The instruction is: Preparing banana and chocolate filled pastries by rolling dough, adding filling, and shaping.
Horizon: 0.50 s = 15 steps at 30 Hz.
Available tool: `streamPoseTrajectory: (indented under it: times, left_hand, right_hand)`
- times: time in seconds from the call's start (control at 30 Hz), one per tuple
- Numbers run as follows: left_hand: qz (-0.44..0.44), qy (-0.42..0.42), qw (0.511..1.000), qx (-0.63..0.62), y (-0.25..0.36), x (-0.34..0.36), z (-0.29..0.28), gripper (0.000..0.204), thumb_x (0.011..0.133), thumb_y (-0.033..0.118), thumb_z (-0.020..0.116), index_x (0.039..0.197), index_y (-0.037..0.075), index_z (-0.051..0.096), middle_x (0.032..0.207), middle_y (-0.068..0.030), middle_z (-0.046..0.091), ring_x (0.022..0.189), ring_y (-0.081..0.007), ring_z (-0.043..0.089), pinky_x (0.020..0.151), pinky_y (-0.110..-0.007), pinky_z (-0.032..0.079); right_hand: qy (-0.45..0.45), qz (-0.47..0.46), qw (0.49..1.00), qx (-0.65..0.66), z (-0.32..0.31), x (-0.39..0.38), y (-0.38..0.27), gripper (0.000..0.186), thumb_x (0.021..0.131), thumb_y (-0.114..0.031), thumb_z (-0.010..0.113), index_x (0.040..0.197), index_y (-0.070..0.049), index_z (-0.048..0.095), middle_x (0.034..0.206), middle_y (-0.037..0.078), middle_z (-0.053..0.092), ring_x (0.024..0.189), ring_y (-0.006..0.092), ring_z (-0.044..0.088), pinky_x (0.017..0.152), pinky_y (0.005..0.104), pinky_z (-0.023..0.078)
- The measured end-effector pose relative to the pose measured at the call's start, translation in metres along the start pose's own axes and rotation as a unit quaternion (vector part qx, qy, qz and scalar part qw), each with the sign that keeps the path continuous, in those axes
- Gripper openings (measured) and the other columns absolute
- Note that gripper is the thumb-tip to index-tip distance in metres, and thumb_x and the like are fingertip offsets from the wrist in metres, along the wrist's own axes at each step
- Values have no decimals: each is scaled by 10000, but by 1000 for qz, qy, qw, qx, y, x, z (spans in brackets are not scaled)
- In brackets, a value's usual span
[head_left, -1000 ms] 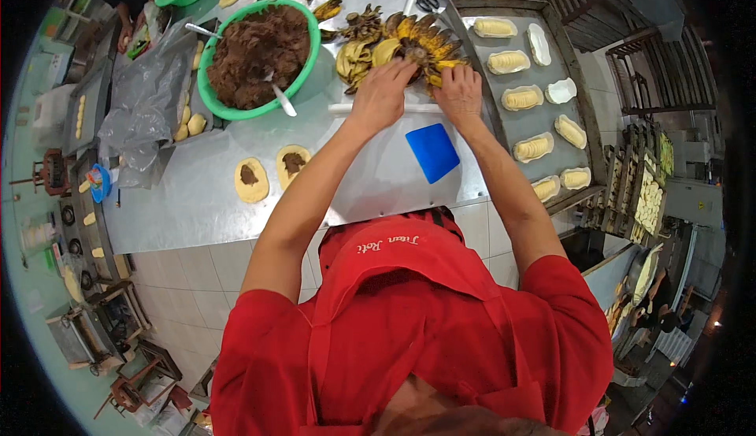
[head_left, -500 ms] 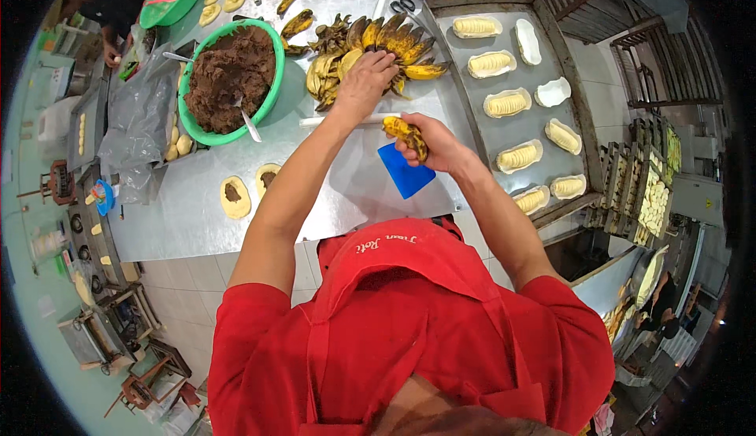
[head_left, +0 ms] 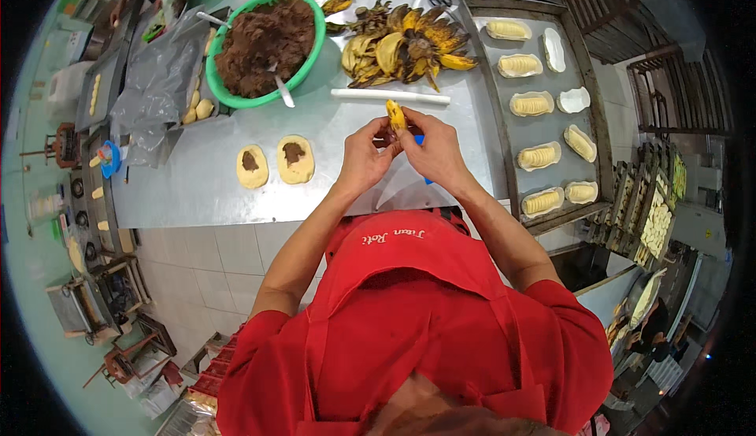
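Observation:
Between my two hands a small ripe banana [head_left: 395, 114] stands roughly upright, its yellow skin spotted dark. My left hand [head_left: 368, 152] pinches its lower end from one side. From the other side my right hand [head_left: 434, 149] closes around it; the fingertips of both hands nearly meet. A blue scraper [head_left: 426, 180] lies on the table, mostly hidden behind my right hand. Beyond my hands are a white rolling pin [head_left: 391, 97] and a heap of bananas and peels [head_left: 409, 46]. Two flat dough ovals [head_left: 295, 170] with brown filling lie to the left.
A green basin [head_left: 319, 34] of brown filling with spoons stands at the far left. On the right, a metal tray [head_left: 512, 152] holds several ridged dough pieces in paper cups. Plastic sheeting [head_left: 150, 89] covers trays at the left edge.
My left hand has come back from the banana heap to the banana in my right hand. Both hands now meet around it. The view has shifted, so the table things appear farther right.

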State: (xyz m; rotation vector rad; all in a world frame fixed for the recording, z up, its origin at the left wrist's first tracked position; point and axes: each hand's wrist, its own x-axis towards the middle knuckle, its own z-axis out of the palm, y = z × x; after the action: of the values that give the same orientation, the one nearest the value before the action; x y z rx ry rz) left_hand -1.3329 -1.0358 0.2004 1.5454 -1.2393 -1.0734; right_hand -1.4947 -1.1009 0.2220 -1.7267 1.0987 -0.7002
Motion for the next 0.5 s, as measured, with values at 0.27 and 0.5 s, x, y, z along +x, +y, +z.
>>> streamPoseTrajectory:
  times: [0.27,0.5]
  left_hand:
    - [43,20,998,31,-6,-42,-43,415,930,18,802,1332,-31,710,1097,-173,821,992,-249,810,920,-383,640]
    - [-28,-38,995,-83,-31,-56,-79,406,973,44,788,1348,-69,681,1177,-159,799,1064,-226,786,957,-387,639]
  right_hand:
    - [-20,-5,990,-139,52,-20,-30,368,925,-144,682,1195,107,676,966,342,751,897,506,754,806,552,617]
    - [-15,2,989,-147,72,-19,-40,408,908,-151,685,1215,117,670,957,345,753,870,496,758,799,538,621]
